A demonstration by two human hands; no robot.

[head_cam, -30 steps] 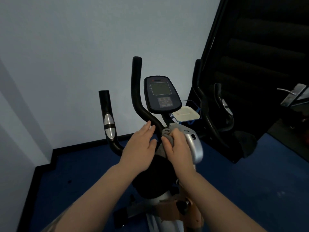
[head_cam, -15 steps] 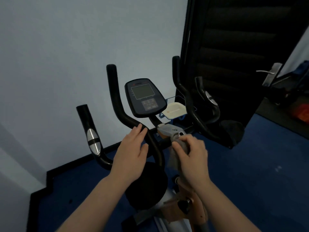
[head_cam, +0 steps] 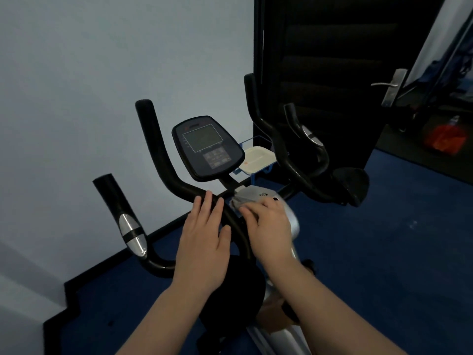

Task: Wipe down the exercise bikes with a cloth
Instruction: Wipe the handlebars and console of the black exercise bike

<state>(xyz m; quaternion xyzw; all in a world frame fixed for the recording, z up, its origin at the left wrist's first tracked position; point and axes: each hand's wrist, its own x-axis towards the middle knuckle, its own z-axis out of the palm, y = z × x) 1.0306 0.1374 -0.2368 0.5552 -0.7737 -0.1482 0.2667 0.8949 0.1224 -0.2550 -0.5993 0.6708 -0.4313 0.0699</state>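
An exercise bike stands in front of me, with black handlebars (head_cam: 163,160) and a dark console (head_cam: 207,147) on a silver post housing (head_cam: 256,194). My left hand (head_cam: 204,239) rests flat on the left handlebar where it bends, fingers spread, holding nothing. My right hand (head_cam: 268,224) presses a small grey cloth (head_cam: 236,204) against the silver housing just below the console. Only the cloth's edge shows beyond my fingers. The black seat (head_cam: 230,290) lies below my wrists.
A pale wall is close behind the bike on the left. A black door (head_cam: 332,73) with a metal handle (head_cam: 391,85) stands open on the right. A white tray (head_cam: 258,160) sits in a blue wire rack behind the console. Blue carpet (head_cam: 384,252) covers the floor.
My right hand has moved the cloth up the silver housing and a little to the right. My left hand stays on the handlebar. My view has shifted slightly left and closer.
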